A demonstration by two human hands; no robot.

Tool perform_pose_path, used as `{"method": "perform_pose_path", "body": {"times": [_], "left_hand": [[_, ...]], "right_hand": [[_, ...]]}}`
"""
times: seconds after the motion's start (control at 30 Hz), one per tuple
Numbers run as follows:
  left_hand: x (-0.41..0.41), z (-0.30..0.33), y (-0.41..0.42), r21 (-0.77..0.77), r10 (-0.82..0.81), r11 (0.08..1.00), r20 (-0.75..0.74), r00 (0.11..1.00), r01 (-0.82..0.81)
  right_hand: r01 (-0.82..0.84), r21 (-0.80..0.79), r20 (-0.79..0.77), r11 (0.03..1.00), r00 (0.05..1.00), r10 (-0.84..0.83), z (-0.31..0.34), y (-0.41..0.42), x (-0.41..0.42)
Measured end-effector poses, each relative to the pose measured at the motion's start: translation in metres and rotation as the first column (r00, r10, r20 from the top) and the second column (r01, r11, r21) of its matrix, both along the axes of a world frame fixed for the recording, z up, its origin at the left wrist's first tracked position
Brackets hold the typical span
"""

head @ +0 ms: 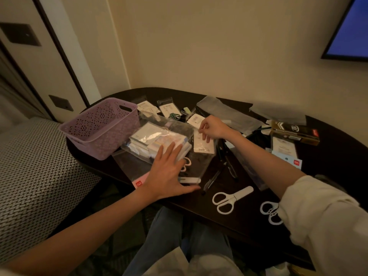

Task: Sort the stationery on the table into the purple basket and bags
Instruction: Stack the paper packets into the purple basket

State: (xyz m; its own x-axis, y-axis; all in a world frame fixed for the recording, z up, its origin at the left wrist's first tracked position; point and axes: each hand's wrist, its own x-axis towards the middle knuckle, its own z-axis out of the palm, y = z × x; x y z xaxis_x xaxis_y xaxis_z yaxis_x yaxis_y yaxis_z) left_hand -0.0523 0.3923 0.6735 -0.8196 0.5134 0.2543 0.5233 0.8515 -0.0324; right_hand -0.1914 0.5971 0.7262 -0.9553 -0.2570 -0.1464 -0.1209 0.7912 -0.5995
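Observation:
A purple lattice basket stands at the left end of the dark table. Beside it lies a clear plastic bag stuffed with white and pastel packets. My left hand rests flat, fingers spread, on the near end of this bag. My right hand pinches the top of a small white packet that lies on the bag's right side. White scissors lie near the table's front edge, and a second white pair is partly hidden under my right sleeve.
Black pens lie between bag and scissors. More small packets and a grey pouch sit at the back. A gold-black box and cards are at the right. A patterned seat adjoins the table's left side.

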Motion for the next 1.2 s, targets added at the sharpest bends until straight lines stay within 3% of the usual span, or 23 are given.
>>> {"method": "perform_pose_path", "body": {"times": [0.13, 0.27, 0.43, 0.53, 0.63, 0.73, 0.93, 1.1, 1.2], "left_hand": [[0.007, 0.003, 0.013, -0.056, 0.090, 0.995, 0.021, 0.996, -0.088], [0.008, 0.002, 0.024, 0.017, 0.122, 0.992, 0.014, 0.992, -0.122], [0.006, 0.018, 0.028, 0.157, 0.130, 0.977, 0.101, 0.986, -0.145], [0.008, 0.031, 0.022, 0.233, 0.100, 0.964, 0.143, 0.985, -0.131], [0.008, 0.038, 0.013, 0.284, 0.071, 0.952, 0.162, 0.984, -0.115], [0.004, 0.036, 0.002, 0.312, 0.052, 0.944, 0.182, 0.982, -0.108], [0.003, 0.035, -0.010, 0.395, 0.025, 0.914, 0.170, 0.985, -0.091], [0.003, 0.032, -0.009, 0.389, 0.053, 0.916, 0.126, 0.991, -0.099], [0.004, 0.027, -0.009, 0.380, 0.077, 0.920, 0.062, 0.995, -0.095]], "right_hand": [[0.015, -0.182, 0.120, 0.983, 0.993, 0.007, 0.009, 0.011, 0.004], [0.147, -0.462, 0.247, 0.875, 0.969, -0.033, 0.000, 0.031, 0.012], [0.138, -0.669, 0.411, 0.730, 0.888, 0.209, -0.009, 0.058, 0.013], [0.032, -0.583, 0.411, 0.812, 0.874, 0.261, -0.008, 0.067, 0.010], [-0.124, -0.381, 0.306, 0.916, 0.918, 0.252, -0.003, 0.062, 0.009], [-0.207, -0.279, 0.267, 0.938, 0.921, 0.283, 0.000, 0.061, 0.010], [-0.156, -0.291, 0.222, 0.944, 0.949, 0.225, -0.003, 0.063, 0.016], [-0.123, -0.445, 0.056, 0.887, 0.985, 0.165, -0.010, 0.050, 0.012], [-0.140, -0.519, 0.064, 0.843, 0.977, 0.202, -0.013, 0.041, 0.008]]}}
